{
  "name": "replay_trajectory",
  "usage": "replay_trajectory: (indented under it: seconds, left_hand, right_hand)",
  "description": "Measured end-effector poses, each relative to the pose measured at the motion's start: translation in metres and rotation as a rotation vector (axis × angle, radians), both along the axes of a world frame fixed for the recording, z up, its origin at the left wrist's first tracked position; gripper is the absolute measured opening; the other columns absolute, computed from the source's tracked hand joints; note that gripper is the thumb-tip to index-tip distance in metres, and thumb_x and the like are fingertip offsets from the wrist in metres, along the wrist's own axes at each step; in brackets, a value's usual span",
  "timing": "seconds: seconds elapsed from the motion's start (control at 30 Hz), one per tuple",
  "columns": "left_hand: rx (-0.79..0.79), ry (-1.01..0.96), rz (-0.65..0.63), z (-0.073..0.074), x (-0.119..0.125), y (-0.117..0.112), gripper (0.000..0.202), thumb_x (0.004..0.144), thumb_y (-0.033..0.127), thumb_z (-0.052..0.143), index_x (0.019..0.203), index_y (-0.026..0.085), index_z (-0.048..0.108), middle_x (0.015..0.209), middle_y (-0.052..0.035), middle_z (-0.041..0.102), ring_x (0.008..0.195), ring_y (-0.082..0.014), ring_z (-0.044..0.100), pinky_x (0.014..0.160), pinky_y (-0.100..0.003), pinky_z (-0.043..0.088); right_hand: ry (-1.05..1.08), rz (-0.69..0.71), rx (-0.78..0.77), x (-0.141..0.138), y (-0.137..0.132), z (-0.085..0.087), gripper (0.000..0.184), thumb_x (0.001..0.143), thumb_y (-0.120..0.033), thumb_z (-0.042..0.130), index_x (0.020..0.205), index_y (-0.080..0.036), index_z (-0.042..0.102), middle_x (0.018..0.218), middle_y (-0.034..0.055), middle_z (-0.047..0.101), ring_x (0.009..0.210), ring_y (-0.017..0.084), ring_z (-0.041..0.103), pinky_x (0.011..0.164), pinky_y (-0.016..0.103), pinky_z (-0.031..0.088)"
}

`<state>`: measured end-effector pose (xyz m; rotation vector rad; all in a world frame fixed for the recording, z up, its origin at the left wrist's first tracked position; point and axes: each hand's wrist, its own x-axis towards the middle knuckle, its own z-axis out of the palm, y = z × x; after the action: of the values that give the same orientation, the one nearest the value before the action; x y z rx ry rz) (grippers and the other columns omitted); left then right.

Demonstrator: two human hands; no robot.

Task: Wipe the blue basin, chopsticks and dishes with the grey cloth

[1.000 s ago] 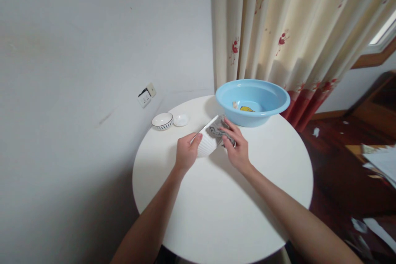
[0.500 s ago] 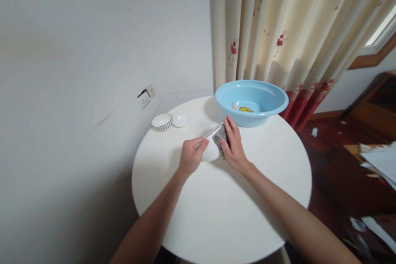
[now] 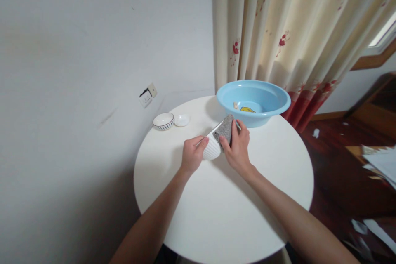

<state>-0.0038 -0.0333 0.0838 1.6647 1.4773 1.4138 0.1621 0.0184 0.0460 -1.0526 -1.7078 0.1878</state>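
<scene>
My left hand (image 3: 192,155) is closed on the rim of a white ribbed bowl (image 3: 211,149), thumb on the near side. The bowl is tilted on its side above the table, its ribbed outside showing and its inside hidden from me. In my right hand (image 3: 238,146) is a grey cleaning cloth (image 3: 225,128), gripped between thumb and fingers and lying against the bowl's right side and rim. Whether the right fingers also touch the bowl itself I cannot tell.
On the round white table (image 3: 222,214), a light-blue basin (image 3: 253,119) stands at the back right, with a yellow figure and striped sticks inside. A blue-patterned bowl (image 3: 163,122) and a small white dish (image 3: 182,121) sit back left. Wall and curtain (image 3: 275,20) border the table.
My right fingers have slid back to the right and curled, so more of the grey cloth shows over the bowl's rim. The left hand keeps its grip on the bowl.
</scene>
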Motion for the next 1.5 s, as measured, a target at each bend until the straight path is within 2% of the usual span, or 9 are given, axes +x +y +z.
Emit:
replay_trajectory:
  seconds: [0.1,0.33,0.47,0.57,0.67,0.83,0.93,1.13,1.5]
  left_hand:
    - [0.0,-0.018,0.018,-0.003,-0.002,0.002,0.042,0.09,0.047,0.054,0.065,0.013,0.06,0.059,0.0001,0.05,0.059,-0.013,0.044,0.055,-0.024,0.034]
    - [0.009,-0.065,0.07,-0.003,-0.009,0.006,0.042,0.087,0.048,0.054,0.06,0.017,0.05,0.057,0.0015,0.041,0.057,-0.012,0.037,0.053,-0.025,0.029]
    - [0.015,-0.089,0.088,-0.005,-0.016,0.011,0.043,0.085,0.049,0.054,0.057,0.018,0.045,0.057,0.0019,0.037,0.056,-0.0117,0.035,0.052,-0.025,0.027]
    - [0.0,-0.078,0.063,-0.005,-0.015,0.01,0.043,0.086,0.049,0.054,0.058,0.017,0.047,0.057,0.0017,0.039,0.057,-0.0118,0.036,0.053,-0.025,0.029]
    - [-0.018,-0.037,0.006,-0.002,-0.01,0.005,0.042,0.088,0.047,0.054,0.06,0.015,0.052,0.057,0.0013,0.042,0.058,-0.0121,0.039,0.054,-0.024,0.029]
    - [-0.019,0.006,-0.079,0.003,-0.001,-0.002,0.042,0.09,0.046,0.053,0.063,0.014,0.057,0.058,0.0007,0.047,0.059,-0.0126,0.042,0.056,-0.025,0.032]
    - [-0.005,-0.008,-0.086,0.004,0.0,-0.003,0.041,0.09,0.045,0.053,0.063,0.014,0.056,0.058,0.0013,0.047,0.058,-0.012,0.041,0.055,-0.024,0.032]
    - [-0.008,0.004,-0.073,0.005,-0.003,-0.003,0.043,0.089,0.049,0.053,0.061,0.016,0.052,0.058,0.0015,0.045,0.058,-0.0124,0.04,0.055,-0.025,0.031]
    - [0.017,-0.017,-0.041,0.006,-0.012,0.002,0.044,0.088,0.046,0.053,0.056,0.018,0.04,0.054,0.0031,0.033,0.054,-0.0109,0.033,0.051,-0.025,0.024]
  right_hand:
    - [0.011,0.042,-0.036,0.001,-0.001,0.0,0.067,0.093,-0.049,0.054,0.153,-0.025,0.034,0.136,0.0163,0.048,0.126,0.034,0.044,0.106,0.06,0.037]
    - [0.033,0.363,0.039,0.012,0.003,0.01,0.051,0.097,-0.037,0.05,0.147,-0.027,0.045,0.149,0.0115,0.042,0.135,0.028,0.041,0.114,0.052,0.034]
    - [0.111,0.503,0.056,0.014,0.003,0.013,0.03,0.097,-0.034,0.048,0.119,-0.026,0.066,0.14,0.0089,0.053,0.132,0.026,0.047,0.112,0.05,0.038]
    - [0.207,0.44,0.063,0.009,0.002,0.01,0.022,0.097,-0.035,0.05,0.097,-0.023,0.068,0.124,0.0103,0.059,0.122,0.025,0.054,0.106,0.048,0.044]
    - [0.22,0.3,0.111,0.003,-0.001,0.006,0.028,0.094,-0.037,0.053,0.117,-0.022,0.062,0.127,0.0129,0.054,0.124,0.027,0.051,0.107,0.05,0.042]
    - [0.0,0.248,0.167,0.0,-0.003,0.006,0.053,0.101,-0.031,0.032,0.154,-0.028,0.029,0.159,0.0088,0.029,0.147,0.028,0.026,0.119,0.057,0.022]
    - [-0.097,0.282,0.238,0.001,-0.002,0.009,0.055,0.101,-0.03,0.031,0.156,-0.03,0.025,0.162,0.0051,0.025,0.15,0.028,0.019,0.119,0.06,0.017]
    - [-0.187,0.331,0.252,0.004,-0.003,0.018,0.052,0.1,-0.03,0.038,0.151,-0.033,0.036,0.162,0.001,0.026,0.151,0.028,0.017,0.12,0.06,0.015]
    - [0.184,0.415,0.013,0.011,0.029,-0.003,0.052,0.105,-0.039,0.025,0.154,-0.024,0.032,0.159,0.0069,0.032,0.147,0.019,0.03,0.122,0.046,0.024]
